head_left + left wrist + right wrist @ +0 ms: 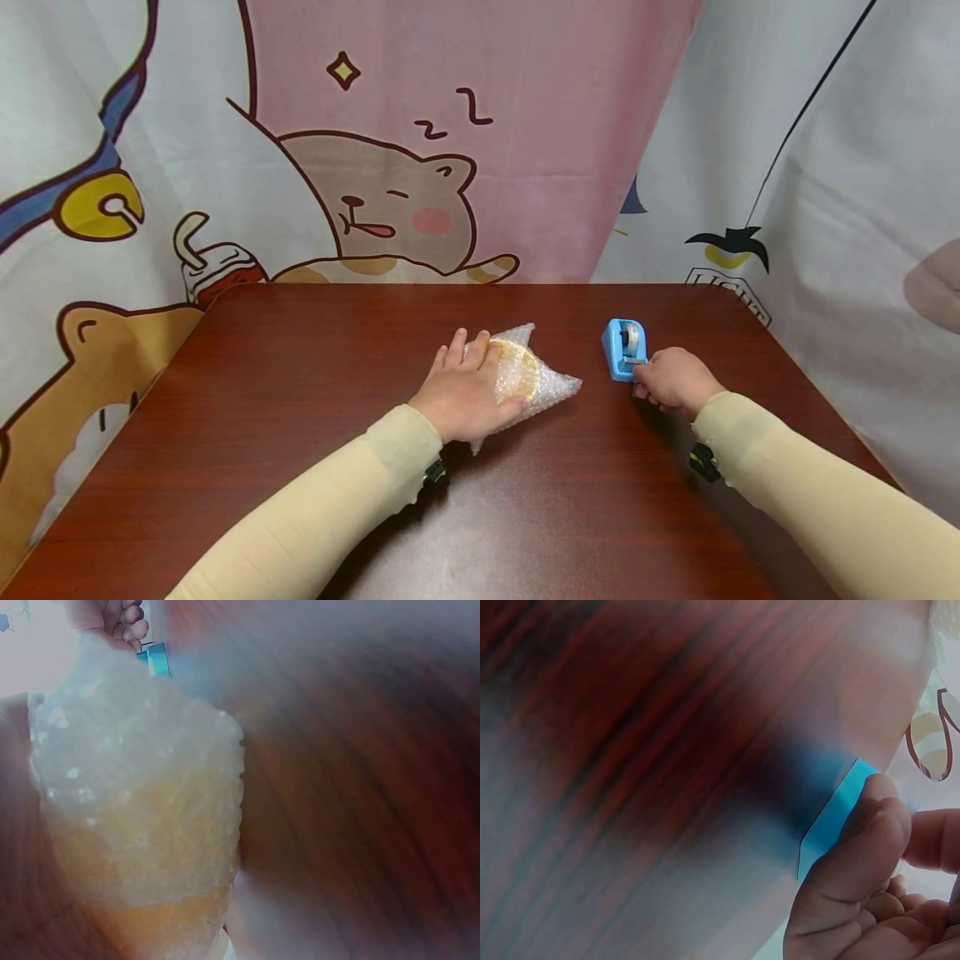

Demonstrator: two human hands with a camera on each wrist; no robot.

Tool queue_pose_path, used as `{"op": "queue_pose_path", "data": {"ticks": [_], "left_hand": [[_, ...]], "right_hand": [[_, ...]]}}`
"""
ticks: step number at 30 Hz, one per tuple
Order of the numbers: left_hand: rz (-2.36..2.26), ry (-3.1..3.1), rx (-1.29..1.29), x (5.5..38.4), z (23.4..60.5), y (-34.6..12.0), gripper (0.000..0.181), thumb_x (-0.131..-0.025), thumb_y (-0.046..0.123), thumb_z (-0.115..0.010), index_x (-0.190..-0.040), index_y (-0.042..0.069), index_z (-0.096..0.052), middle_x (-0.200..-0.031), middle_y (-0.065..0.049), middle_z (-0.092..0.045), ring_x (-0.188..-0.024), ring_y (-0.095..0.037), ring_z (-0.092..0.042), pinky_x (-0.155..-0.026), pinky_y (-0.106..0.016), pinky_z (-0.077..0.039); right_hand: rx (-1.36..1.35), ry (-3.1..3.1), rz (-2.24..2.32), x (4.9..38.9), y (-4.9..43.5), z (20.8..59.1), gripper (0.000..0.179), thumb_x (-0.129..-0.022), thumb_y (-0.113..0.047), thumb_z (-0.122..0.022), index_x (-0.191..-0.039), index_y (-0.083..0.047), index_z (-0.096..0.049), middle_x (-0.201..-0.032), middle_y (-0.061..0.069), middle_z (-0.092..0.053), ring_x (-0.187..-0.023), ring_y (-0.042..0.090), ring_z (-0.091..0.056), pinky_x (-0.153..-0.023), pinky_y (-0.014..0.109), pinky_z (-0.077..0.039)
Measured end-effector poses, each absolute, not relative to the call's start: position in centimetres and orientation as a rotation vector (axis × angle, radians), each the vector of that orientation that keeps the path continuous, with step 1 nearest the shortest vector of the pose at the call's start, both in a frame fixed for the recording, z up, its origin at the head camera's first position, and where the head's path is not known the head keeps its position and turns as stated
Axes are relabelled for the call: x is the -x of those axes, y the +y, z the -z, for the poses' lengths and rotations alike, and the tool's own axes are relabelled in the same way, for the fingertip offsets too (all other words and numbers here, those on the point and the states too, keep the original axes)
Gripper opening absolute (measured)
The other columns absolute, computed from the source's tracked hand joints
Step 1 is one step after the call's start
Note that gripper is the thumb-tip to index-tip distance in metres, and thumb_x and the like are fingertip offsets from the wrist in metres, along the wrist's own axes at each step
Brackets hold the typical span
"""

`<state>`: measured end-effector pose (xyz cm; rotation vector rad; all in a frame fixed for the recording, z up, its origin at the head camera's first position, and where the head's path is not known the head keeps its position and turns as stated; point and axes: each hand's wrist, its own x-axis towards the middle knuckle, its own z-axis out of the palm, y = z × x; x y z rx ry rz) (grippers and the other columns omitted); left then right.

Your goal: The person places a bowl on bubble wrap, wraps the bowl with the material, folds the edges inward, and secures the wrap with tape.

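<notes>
A bubble-wrapped package [517, 372] lies on the table, with a round, yellow-edged thing showing through the clear wrap. My left hand [468, 392] rests on its left part with fingers spread and straight. In the left wrist view the bubble wrap [142, 787] fills much of the picture, yellow showing underneath. To the right stands a light-blue tape dispenser [622, 350] with a roll of clear tape [632, 337]. My right hand [678, 381] is at its near, cutter end, thumb and forefinger pinched together at the tape; the tape end itself is hidden. The right wrist view shows the thumb before the dispenser [836, 814].
The dark reddish-brown wooden table [315, 358] reaches back to a cartoon-printed curtain [540, 167]. Another curtain [847, 250] hangs along the right side. Wrist cameras sit under both sleeves, the right one [703, 461] close above the table.
</notes>
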<state>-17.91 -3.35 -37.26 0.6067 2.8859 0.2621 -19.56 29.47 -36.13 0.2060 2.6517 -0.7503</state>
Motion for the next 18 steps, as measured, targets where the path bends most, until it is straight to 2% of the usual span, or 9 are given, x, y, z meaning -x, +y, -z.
{"op": "queue_pose_path", "data": {"ticks": [18], "left_hand": [[-0.275,2.888,-0.605,17.89,37.28,-3.35,0.098,-0.099,0.076,-0.038,-0.17,0.013,-0.018,-0.179,-0.008,-0.006,-0.165,-0.038,0.002,-0.133,-0.055,-0.009]], "right_hand": [[-0.201,2.671,0.716,19.68,29.19,36.03,0.036,-0.107,-0.023,-0.051,-0.087,-0.001,-0.07,-0.076,0.008,-0.069,-0.072,0.021,-0.057,-0.064,0.03,-0.052]]}}
